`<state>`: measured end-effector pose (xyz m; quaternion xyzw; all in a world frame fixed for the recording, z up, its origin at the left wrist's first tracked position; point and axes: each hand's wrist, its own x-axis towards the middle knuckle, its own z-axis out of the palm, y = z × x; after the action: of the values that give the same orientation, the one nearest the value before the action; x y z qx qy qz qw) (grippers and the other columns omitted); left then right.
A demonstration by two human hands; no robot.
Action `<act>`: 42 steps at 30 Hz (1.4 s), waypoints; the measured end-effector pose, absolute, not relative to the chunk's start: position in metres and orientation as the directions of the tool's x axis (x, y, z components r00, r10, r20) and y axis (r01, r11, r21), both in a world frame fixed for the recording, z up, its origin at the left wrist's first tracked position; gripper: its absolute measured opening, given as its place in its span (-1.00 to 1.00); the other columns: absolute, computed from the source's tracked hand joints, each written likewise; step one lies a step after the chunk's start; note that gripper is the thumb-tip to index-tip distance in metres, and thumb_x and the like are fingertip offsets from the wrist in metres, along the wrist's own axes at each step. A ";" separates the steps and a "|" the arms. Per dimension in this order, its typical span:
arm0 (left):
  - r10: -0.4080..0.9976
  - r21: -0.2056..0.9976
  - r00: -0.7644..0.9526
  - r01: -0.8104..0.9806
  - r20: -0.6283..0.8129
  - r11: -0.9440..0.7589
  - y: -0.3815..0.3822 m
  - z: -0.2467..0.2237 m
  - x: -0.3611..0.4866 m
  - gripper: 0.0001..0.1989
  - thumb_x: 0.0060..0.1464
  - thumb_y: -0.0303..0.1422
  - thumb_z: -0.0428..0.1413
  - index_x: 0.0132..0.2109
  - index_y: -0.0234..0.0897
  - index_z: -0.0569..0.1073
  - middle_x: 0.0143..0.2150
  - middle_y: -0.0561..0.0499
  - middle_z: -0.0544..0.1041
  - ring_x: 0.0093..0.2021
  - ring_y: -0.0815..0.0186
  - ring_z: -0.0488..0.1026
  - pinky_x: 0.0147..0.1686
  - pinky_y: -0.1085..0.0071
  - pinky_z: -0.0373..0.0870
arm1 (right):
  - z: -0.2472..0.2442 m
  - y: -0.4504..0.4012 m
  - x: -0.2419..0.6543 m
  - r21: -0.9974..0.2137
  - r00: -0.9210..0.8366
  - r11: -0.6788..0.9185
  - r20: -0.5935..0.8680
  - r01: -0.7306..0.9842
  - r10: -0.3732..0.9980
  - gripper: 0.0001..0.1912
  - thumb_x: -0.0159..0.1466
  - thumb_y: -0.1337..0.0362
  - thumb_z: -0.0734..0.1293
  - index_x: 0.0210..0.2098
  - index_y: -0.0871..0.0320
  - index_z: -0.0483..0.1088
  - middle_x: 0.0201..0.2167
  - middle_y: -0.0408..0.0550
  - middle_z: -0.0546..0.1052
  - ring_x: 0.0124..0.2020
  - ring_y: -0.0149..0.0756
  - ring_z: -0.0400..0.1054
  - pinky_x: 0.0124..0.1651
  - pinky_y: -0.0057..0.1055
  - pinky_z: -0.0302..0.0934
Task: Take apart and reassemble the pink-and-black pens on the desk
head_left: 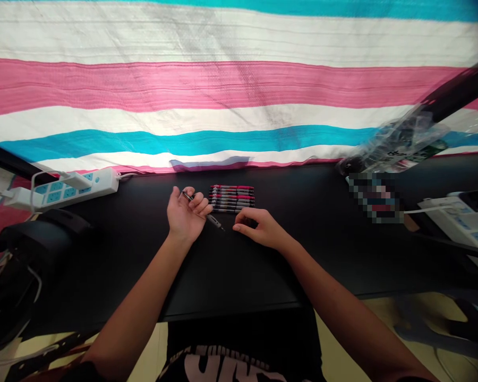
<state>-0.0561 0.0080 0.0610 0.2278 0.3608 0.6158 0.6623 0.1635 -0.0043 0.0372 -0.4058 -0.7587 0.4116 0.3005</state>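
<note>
My left hand [187, 215] is turned palm up above the black table, its fingers curled around a slim pen [215, 221]. The pen slants down to the right, and its narrow pointed end shows beyond the fingers. Just right of that point is my right hand [258, 225], thumb and forefinger brought close together in a pinch. Whether anything small sits between those fingertips I cannot make out. Behind both hands lies a neat stack of several pens [233, 197], side by side, with red and grey-black barrels.
A white power strip [103, 183] with plugs is at the back left, above a black bulky object [43, 239]. Clear plastic packaging [398, 140] and a blurred-out item [376, 197] lie at the right, near another power strip [462, 220]. A striped sheet [239, 85] hangs behind the table [239, 276].
</note>
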 end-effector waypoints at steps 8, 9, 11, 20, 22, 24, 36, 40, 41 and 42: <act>0.966 0.611 -0.096 -0.788 -0.240 0.073 0.012 0.061 -0.076 -0.77 0.23 -0.28 -0.07 -0.40 -0.22 0.28 -0.66 0.21 -0.05 -0.70 0.45 -0.11 -0.69 0.49 -0.03 | 0.035 0.005 0.178 -0.809 -0.359 0.347 0.182 0.475 0.916 -0.71 0.36 0.06 0.30 -0.37 0.11 0.47 -0.40 -0.05 0.55 -0.33 -0.22 0.40 -0.26 -0.32 0.25; 0.968 0.610 -0.104 -0.791 -0.228 0.058 0.011 0.061 -0.076 -0.78 0.23 -0.28 -0.06 -0.40 -0.22 0.28 -0.67 0.21 -0.04 -0.71 0.45 -0.10 -0.69 0.49 -0.02 | 0.035 0.006 0.179 -0.804 -0.360 0.352 0.185 0.480 0.914 -0.71 0.37 0.07 0.30 -0.37 0.11 0.47 -0.39 -0.05 0.55 -0.33 -0.22 0.41 -0.26 -0.32 0.25; 0.969 0.596 -0.102 -0.801 -0.223 0.053 0.011 0.060 -0.076 -0.77 0.22 -0.28 -0.05 -0.40 -0.22 0.28 -0.68 0.21 -0.03 -0.71 0.45 -0.09 -0.69 0.49 -0.02 | 0.034 0.006 0.178 -0.796 -0.367 0.358 0.185 0.489 0.912 -0.72 0.37 0.09 0.29 -0.37 0.11 0.47 -0.39 -0.05 0.55 -0.34 -0.22 0.41 -0.25 -0.32 0.24; 0.954 0.443 -0.111 -0.896 -0.278 0.025 0.010 0.064 -0.076 -0.73 0.26 -0.31 -0.20 -0.40 -0.24 0.23 -0.66 0.21 -0.08 -0.71 0.45 -0.10 -0.68 0.47 -0.08 | 0.032 0.008 0.179 -0.792 -0.340 0.345 0.186 0.504 0.922 -0.73 0.37 0.14 0.29 -0.39 0.14 0.45 -0.45 -0.09 0.51 -0.40 -0.29 0.35 -0.29 -0.36 0.20; 0.957 0.419 -0.105 -0.908 -0.272 0.019 0.010 0.065 -0.076 -0.74 0.25 -0.35 -0.20 -0.40 -0.25 0.22 -0.66 0.21 -0.11 -0.72 0.46 -0.10 -0.68 0.47 -0.09 | 0.032 0.008 0.179 -0.790 -0.337 0.345 0.186 0.507 0.923 -0.74 0.37 0.15 0.29 -0.39 0.14 0.46 -0.45 -0.09 0.51 -0.40 -0.29 0.35 -0.29 -0.36 0.19; 0.957 0.398 -0.114 -0.917 -0.266 0.002 0.010 0.065 -0.076 -0.74 0.25 -0.33 -0.20 -0.40 -0.25 0.21 -0.65 0.22 -0.12 -0.71 0.46 -0.10 -0.67 0.46 -0.09 | 0.032 0.007 0.179 -0.790 -0.356 0.351 0.181 0.502 0.917 -0.75 0.37 0.16 0.30 -0.37 0.14 0.46 -0.43 -0.08 0.52 -0.39 -0.29 0.36 -0.29 -0.37 0.19; 0.968 0.377 -0.074 -0.926 -0.241 0.024 0.010 0.065 -0.076 -0.77 0.24 -0.34 -0.17 -0.40 -0.24 0.21 -0.65 0.21 -0.10 -0.70 0.45 -0.07 -0.66 0.45 -0.09 | 0.035 0.001 0.179 -0.827 -0.513 0.367 0.113 0.426 0.851 -0.66 0.34 0.18 0.31 -0.53 0.16 0.29 -0.56 -0.16 0.36 -0.48 -0.40 0.21 -0.35 -0.41 0.10; 0.969 0.380 -0.088 -0.925 -0.231 0.007 0.010 0.064 -0.077 -0.78 0.22 -0.34 -0.16 -0.40 -0.25 0.21 -0.65 0.21 -0.10 -0.70 0.45 -0.07 -0.66 0.45 -0.08 | 0.037 -0.001 0.177 -0.826 -0.554 0.339 0.040 0.450 0.832 -0.60 0.34 0.16 0.30 -0.58 0.15 0.20 -0.60 -0.21 0.23 -0.52 -0.44 0.11 -0.41 -0.42 0.01; 0.969 0.382 -0.092 -0.924 -0.231 0.004 0.011 0.063 -0.077 -0.78 0.21 -0.34 -0.16 -0.41 -0.25 0.21 -0.65 0.21 -0.10 -0.70 0.46 -0.07 -0.66 0.45 -0.08 | 0.037 -0.001 0.177 -0.824 -0.562 0.330 0.017 0.460 0.827 -0.59 0.34 0.16 0.30 -0.59 0.15 0.18 -0.60 -0.22 0.21 -0.52 -0.44 0.09 -0.41 -0.42 0.00; 0.969 0.386 -0.090 -0.922 -0.231 0.006 0.011 0.063 -0.077 -0.78 0.21 -0.34 -0.16 -0.41 -0.25 0.21 -0.65 0.21 -0.11 -0.70 0.46 -0.07 -0.66 0.45 -0.08 | 0.037 -0.001 0.177 -0.821 -0.569 0.324 -0.003 0.471 0.822 -0.58 0.34 0.16 0.29 -0.59 0.15 0.17 -0.61 -0.22 0.20 -0.52 -0.44 0.09 -0.42 -0.42 -0.01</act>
<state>-0.0768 0.0108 0.0634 0.0513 0.2256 0.7030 0.6725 0.1766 -0.0011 0.0366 -0.4119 -0.7849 0.4106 0.2138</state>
